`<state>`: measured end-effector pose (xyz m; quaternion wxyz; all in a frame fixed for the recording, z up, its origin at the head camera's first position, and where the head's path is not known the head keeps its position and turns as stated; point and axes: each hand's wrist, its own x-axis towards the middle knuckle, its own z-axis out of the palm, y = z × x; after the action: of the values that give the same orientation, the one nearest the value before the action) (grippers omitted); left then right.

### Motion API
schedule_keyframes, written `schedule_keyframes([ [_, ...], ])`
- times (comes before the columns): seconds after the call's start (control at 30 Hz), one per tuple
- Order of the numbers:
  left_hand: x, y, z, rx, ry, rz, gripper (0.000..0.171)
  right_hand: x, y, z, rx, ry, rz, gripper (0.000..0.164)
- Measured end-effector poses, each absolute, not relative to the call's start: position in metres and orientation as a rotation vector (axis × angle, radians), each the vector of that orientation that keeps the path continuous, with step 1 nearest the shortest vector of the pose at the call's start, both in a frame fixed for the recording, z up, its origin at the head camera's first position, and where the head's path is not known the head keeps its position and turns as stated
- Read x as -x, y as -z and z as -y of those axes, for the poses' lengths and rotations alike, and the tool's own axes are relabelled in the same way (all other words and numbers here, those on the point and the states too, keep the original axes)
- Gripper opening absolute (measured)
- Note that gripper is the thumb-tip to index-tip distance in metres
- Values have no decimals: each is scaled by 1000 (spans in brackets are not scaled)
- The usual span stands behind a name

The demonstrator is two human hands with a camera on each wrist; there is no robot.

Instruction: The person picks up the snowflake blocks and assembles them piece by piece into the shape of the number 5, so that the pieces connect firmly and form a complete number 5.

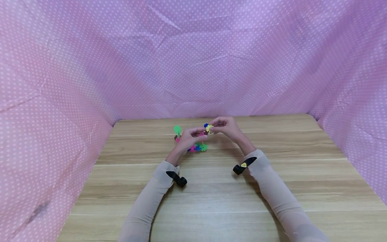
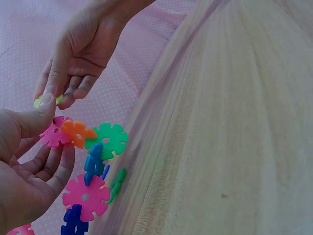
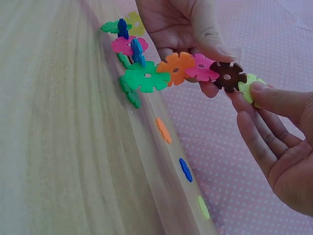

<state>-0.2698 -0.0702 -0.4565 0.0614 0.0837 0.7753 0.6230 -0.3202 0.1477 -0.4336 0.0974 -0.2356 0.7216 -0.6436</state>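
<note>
In the head view my left hand (image 1: 188,138) and right hand (image 1: 227,128) meet above the table over a chain of notched plastic snowflake discs. The left thumb and fingers pinch the chain at a brown disc (image 3: 227,77) and the pink disc (image 3: 201,67) beside it. My right thumb and fingers pinch a yellow disc (image 3: 251,90), which meets the brown disc's edge. From the pink disc the chain runs through an orange disc (image 3: 176,69) to a green disc (image 3: 147,77). Blue, pink and green discs continue it; in the head view my left hand hides part.
Loose orange (image 3: 163,130), blue (image 3: 186,170) and yellow (image 3: 203,207) discs lie toward the table's far edge. The wood-grain table (image 1: 205,201) is bordered by a pink dotted cloth (image 1: 193,67) at the back and sides.
</note>
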Motion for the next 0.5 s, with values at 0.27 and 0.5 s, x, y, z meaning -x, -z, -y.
schedule_keyframes([
  [0.27,269,457,69,-235,-1922,-2350,35,320,437,-148,689,1904,-2133,24],
  [0.5,266,454,68,-184,-1936,-2350,35,319,437,-146,711,1933,-2120,24],
])
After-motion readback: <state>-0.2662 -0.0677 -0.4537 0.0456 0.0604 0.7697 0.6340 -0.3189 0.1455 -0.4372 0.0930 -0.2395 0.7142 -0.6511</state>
